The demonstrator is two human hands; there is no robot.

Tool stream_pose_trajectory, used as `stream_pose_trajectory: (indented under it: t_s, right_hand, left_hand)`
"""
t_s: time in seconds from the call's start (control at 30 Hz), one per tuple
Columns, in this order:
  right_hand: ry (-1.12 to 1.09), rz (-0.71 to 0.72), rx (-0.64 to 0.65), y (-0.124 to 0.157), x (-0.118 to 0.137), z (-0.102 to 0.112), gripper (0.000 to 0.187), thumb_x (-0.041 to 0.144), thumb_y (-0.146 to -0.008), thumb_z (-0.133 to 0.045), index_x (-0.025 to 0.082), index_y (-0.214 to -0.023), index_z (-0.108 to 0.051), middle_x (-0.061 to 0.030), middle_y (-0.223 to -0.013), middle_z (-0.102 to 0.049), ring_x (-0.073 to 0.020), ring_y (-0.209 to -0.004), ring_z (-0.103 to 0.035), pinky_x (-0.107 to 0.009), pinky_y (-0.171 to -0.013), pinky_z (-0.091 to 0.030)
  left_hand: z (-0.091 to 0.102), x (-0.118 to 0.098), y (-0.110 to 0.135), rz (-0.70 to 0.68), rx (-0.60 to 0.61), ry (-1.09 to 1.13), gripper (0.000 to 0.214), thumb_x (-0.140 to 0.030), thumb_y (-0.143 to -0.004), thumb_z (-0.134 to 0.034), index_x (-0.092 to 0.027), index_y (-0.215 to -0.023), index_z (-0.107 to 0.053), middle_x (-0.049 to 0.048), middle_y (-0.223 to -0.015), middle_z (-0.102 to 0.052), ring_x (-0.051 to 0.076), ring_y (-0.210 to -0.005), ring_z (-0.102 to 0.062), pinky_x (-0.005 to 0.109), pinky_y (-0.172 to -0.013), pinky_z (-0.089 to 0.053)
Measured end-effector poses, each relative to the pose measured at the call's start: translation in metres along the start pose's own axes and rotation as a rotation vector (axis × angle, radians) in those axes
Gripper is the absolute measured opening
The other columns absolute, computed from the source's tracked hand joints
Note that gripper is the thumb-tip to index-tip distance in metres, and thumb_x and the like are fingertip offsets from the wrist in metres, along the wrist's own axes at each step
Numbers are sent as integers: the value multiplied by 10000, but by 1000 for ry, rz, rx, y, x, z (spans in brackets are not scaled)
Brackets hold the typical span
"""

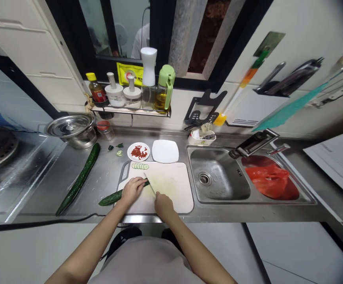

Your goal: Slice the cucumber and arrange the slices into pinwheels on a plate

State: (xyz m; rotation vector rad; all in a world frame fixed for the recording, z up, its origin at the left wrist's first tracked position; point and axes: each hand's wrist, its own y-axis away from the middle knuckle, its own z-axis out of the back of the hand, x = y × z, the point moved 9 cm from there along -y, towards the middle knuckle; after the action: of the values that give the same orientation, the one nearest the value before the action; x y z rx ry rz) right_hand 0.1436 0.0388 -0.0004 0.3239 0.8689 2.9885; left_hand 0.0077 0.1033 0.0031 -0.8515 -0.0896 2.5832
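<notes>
On a white cutting board (171, 185) lies a dark green cucumber (110, 198), its left end reaching past the board's edge. My left hand (133, 189) presses down on it, fingers closed over the cucumber near its right end. In my right hand (164, 205) is the handle of a kitchen knife (150, 184); its blade stands at the cucumber's cut end, beside my left fingertips. A short row of cucumber slices (140, 166) lies at the board's upper left. Behind the board are a plate of chopped red pieces (138, 152) and a bare white plate (165, 151).
A whole cucumber (78, 179) lies to the left, near a lidded steel pot (72, 128). Cucumber scraps (119, 153) sit behind the board. On the right is a sink (219, 181) with a red plastic bag (267, 179). A seasoning shelf (133, 110) hangs at the back.
</notes>
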Motion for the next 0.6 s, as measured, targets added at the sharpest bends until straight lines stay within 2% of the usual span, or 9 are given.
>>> stream_pose_trajectory:
  t_s: [0.27,0.6]
  right_hand:
    - [12,-15,3,3,-3,-3,266,76,-890,-351,142,-1062,-542,-146,-949,-671,-228,-925,-656,-303,-729,-469]
    - [-17,-19,6,-7,4,2,266,80,-873,-374,147,-1068,-543,-135,-975,-671,-226,-956,-648,-307,-752,-461]
  left_hand:
    - [1,0,-1,9,0,20,275,-246,-897,-478,-270,-1058,-699,34,-1036,-678,173,-948,-597,309,-848,-486]
    - [0,4,-1,20,-2,43,282,-249,-888,-480,-274,-1059,-703,39,-1024,-685,175,-949,-605,317,-868,-488]
